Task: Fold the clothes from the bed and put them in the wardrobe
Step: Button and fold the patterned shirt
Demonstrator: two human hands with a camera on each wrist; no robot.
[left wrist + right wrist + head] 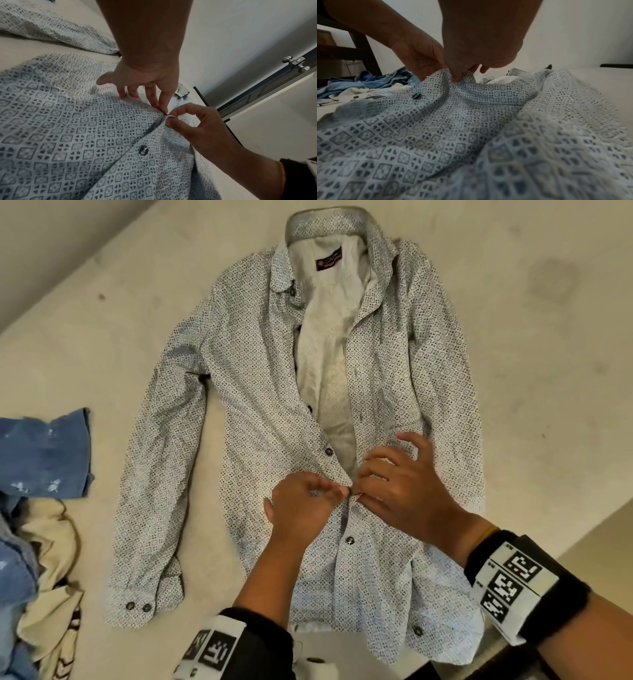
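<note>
We see a patterned long-sleeved shirt [267, 392] spread front-up on the pale bed [113, 313], collar away from the person, sleeves lying down along both sides. The front is open from the collar down to the hands, with the plain lining showing; below the hands the two edges overlap and a dark button [350, 540] sits on the placket.

Both hands meet at the placket, side by side and almost touching. The left hand [301, 505] has its fingers curled and, in the left wrist view, its fingertips [163, 106] press down on the fabric edge. The right hand [400, 487] pinches the opposite edge between thumb and forefinger, the other fingers raised and loosely bent. A small dark spot shows between the two hands in the left wrist view; it may be a button, but we cannot tell for certain.

At the left edge of the bed, well apart from the shirt, lies a heap of blue denim [41, 453] with a cream garment [51, 546] beside it. A dark door with metal knobs [295, 63] stands in the background of the left wrist view.
</note>
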